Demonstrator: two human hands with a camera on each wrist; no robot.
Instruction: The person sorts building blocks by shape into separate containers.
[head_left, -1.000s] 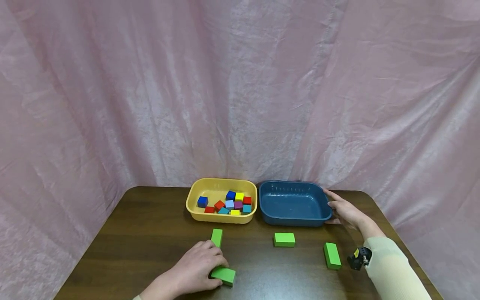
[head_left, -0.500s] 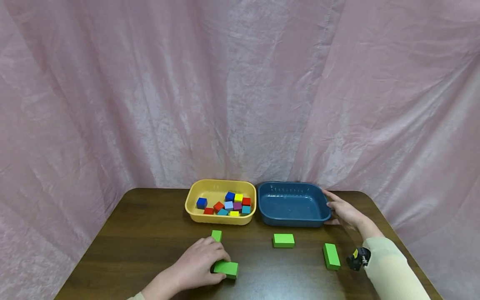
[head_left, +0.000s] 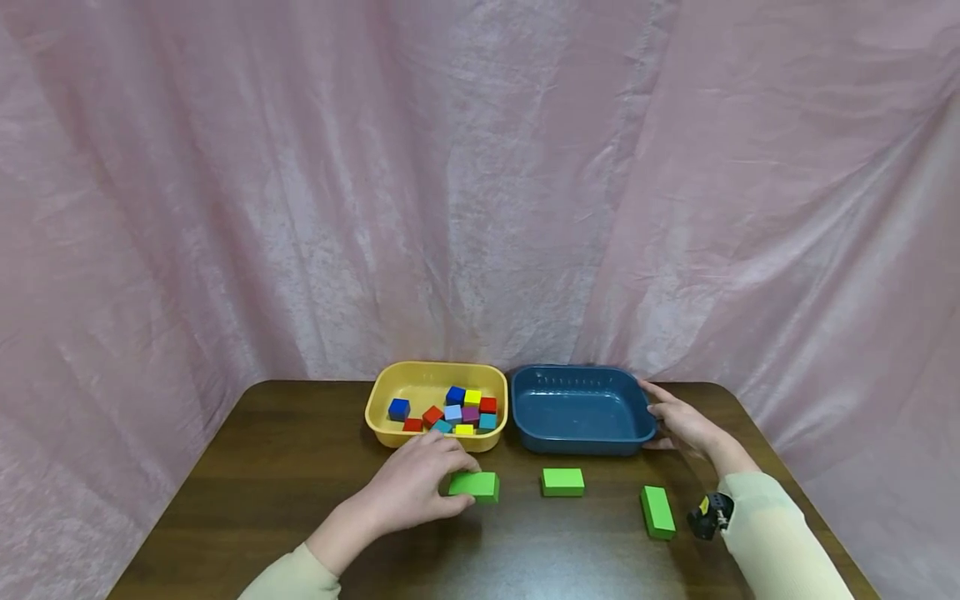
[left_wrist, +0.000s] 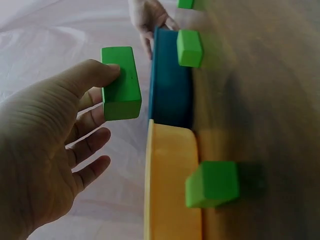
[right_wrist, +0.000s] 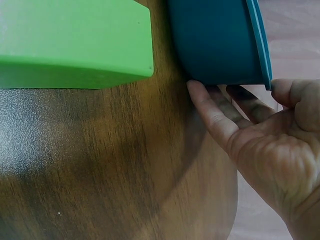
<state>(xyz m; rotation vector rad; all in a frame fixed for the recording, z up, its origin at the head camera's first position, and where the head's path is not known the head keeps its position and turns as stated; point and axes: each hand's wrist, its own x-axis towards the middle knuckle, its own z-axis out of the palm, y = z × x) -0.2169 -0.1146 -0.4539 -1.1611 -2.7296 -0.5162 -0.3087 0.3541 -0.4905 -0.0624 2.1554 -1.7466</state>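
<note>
Between thumb and fingers my left hand (head_left: pixel 420 483) pinches a green rectangular block (left_wrist: pixel 121 85), lifted off the table in front of the yellow tray (head_left: pixel 372 421). A second green block (left_wrist: pixel 214 184) stands on the table near that tray; my left hand hides it in the head view. The blue tray (head_left: pixel 585 446) holds nothing. At its right end rests my right hand (head_left: pixel 686 423), fingers extended against the outer wall and thumb at the rim. Two more green blocks lie before the blue tray, one block (head_left: pixel 562 482) in the middle and another block (head_left: pixel 657 512) farther right.
Several small coloured cubes (head_left: pixel 453 414) sit inside the yellow tray. Both trays stand side by side at the back of the brown wooden table (head_left: pixel 247 467). A pink curtain (head_left: pixel 480 183) hangs right behind the table.
My left hand has raised the green block from the table and carried it forward and to the right, toward the trays. My right hand has stayed at the blue tray's end.
</note>
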